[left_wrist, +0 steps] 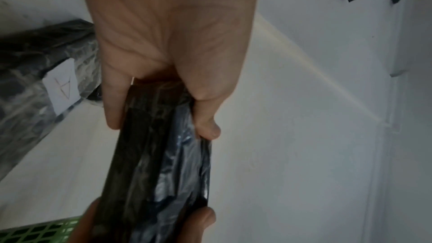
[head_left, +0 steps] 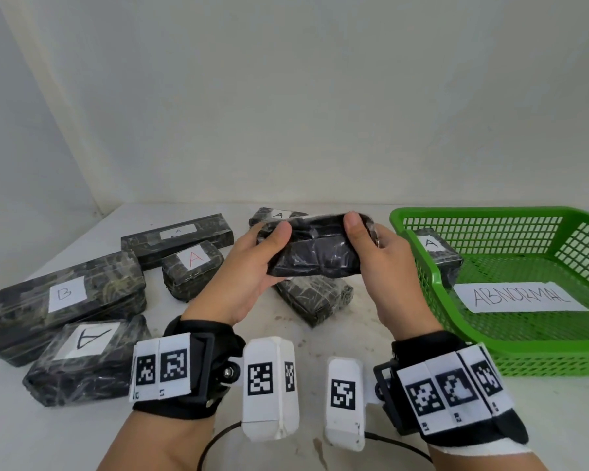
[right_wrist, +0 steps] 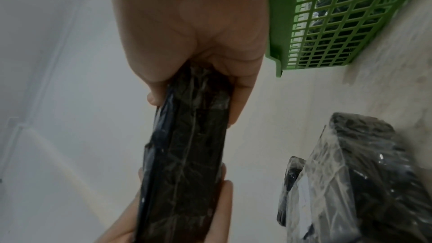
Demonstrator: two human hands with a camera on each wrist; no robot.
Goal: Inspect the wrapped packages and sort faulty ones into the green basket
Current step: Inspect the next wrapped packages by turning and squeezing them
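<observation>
Both hands hold one black wrapped package (head_left: 315, 248) lifted above the table's middle. My left hand (head_left: 252, 263) grips its left end, thumb on top. My right hand (head_left: 381, 256) grips its right end, thumb on top. No label shows on its near side. The left wrist view has the package (left_wrist: 158, 163) running away from the left hand (left_wrist: 168, 62). The right wrist view shows the package (right_wrist: 184, 163) held by the right hand (right_wrist: 198, 34). The green basket (head_left: 524, 338) stands at the right and holds one package labelled A (head_left: 436, 253) and a paper reading ABNORMAL (head_left: 521, 297).
Several wrapped packages lie on the white table: a long one labelled B (head_left: 65, 297), an A package (head_left: 85, 358) at front left, another A package (head_left: 193, 266), a long box (head_left: 177, 239), one (head_left: 315, 299) under my hands and one (head_left: 276, 215) behind. A wall stands behind.
</observation>
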